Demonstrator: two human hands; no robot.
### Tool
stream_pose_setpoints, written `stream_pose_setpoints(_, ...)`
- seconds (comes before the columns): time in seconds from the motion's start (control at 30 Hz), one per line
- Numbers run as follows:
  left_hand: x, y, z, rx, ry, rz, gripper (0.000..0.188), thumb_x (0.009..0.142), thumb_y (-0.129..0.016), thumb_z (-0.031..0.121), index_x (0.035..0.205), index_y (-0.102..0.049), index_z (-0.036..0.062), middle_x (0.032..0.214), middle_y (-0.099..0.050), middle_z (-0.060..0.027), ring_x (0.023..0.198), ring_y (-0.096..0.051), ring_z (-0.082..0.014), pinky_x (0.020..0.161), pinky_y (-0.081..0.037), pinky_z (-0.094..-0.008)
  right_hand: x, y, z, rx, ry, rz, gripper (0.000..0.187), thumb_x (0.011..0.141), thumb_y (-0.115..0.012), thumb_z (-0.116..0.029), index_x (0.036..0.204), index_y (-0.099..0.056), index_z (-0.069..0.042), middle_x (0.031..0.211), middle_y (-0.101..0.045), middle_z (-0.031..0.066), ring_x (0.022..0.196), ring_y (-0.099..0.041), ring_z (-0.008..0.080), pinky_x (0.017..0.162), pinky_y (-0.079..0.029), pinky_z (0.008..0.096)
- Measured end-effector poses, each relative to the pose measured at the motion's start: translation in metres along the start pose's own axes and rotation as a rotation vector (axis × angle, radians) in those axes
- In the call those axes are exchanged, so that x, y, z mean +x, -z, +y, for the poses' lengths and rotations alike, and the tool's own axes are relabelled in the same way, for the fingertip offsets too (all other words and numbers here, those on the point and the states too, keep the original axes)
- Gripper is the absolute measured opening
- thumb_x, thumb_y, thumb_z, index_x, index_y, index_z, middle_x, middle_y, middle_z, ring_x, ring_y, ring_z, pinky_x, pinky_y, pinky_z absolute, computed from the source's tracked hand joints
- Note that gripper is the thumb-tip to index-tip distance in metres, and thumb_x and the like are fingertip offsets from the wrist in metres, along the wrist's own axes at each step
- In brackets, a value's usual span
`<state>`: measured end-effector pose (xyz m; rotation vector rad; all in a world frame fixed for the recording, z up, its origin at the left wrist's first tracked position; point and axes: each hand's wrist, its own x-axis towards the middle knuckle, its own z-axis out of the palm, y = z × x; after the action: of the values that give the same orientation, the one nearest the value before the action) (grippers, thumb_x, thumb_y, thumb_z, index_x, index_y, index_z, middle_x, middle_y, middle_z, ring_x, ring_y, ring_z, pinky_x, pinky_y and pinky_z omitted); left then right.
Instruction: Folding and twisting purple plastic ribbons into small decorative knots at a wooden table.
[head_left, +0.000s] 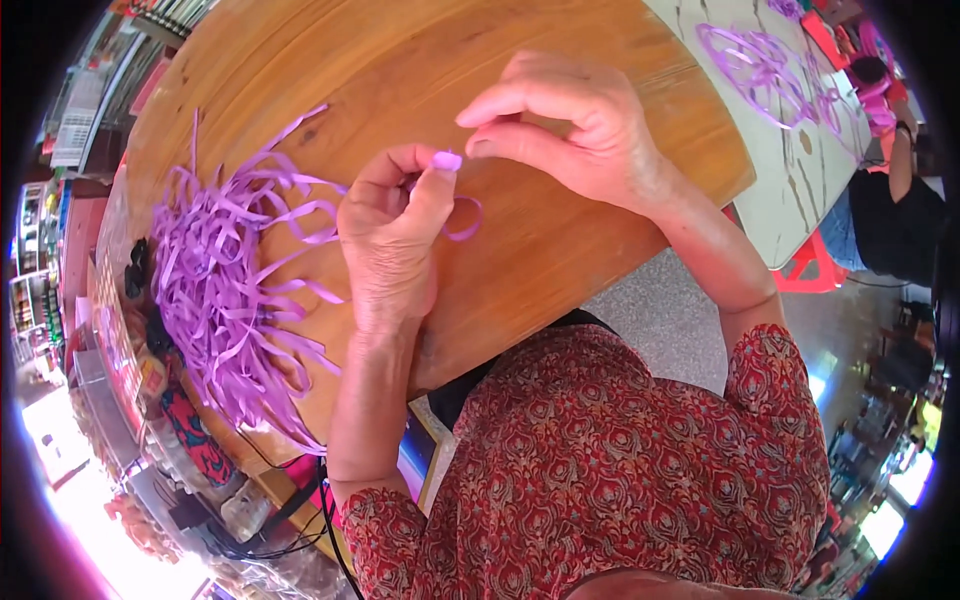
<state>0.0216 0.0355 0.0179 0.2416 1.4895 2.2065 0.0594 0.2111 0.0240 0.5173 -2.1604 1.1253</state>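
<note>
My left hand (pixel 390 235) is closed above the wooden table, thumb pressed against the bent index finger. Pinched there is a purple ribbon (pixel 447 160), folded small at the top, with a curled loop hanging beside the hand. To its right, my right hand (pixel 585 130) is held with thumb and index fingertip a little apart, pointing at the folded ribbon. Nothing shows between those two fingers, and its other fingers are partly hidden behind. A large heap of loose purple ribbon strips (pixel 225 290) lies left of my left hand.
The wooden table (pixel 560 290) has a curved edge near my body. A white marbled table (pixel 765 200) adjoins at the right, carrying more purple ribbon (pixel 770 75). Another person (pixel 890 215) sits by it near a red stool (pixel 810 268). Bags and cables crowd the left side.
</note>
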Motion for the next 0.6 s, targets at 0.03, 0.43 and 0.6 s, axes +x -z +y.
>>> stream_pose_setpoints(0.03, 0.000, 0.001, 0.001, 0.001, -0.005, 0.010, 0.011, 0.082, -0.063, 0.005, 0.088, -0.057, -0.0011, 0.075, -0.056, -0.0009, 0.059, -0.051, -0.0071, 0.051, -0.043, -0.0215, 0.000, -0.001, -0.003, 0.009, 0.005, -0.005, 0.019, 0.068, -0.073, -0.004, 0.085, -0.066, -0.003, 0.072, -0.061, 0.0049, 0.066, -0.058, 0.0177, 0.058, -0.046, 0.0286)
stream_pose_setpoints(0.43, -0.004, 0.000, 0.001, 0.009, -0.116, -0.022, 0.007, 0.083, -0.058, 0.001, 0.090, -0.058, -0.0011, 0.076, -0.055, -0.0006, 0.061, -0.050, -0.0053, 0.053, -0.042, -0.0184, 0.001, -0.011, -0.016, -0.043, 0.001, -0.029, 0.015, 0.070, -0.072, -0.003, 0.084, -0.065, -0.002, 0.076, -0.062, 0.0060, 0.069, -0.058, 0.0181, 0.059, -0.046, 0.0274)
stream_pose_setpoints(0.6, -0.004, -0.002, 0.000, 0.052, -0.128, 0.006, 0.007, 0.083, -0.059, 0.002, 0.089, -0.058, -0.0004, 0.076, -0.055, 0.0004, 0.062, -0.049, -0.0041, 0.053, -0.041, -0.0174, 0.001, -0.012, -0.014, -0.132, 0.080, 0.004, 0.017, 0.070, -0.070, 0.000, 0.086, -0.064, -0.002, 0.076, -0.061, 0.0068, 0.068, -0.057, 0.0185, 0.058, -0.046, 0.0267)
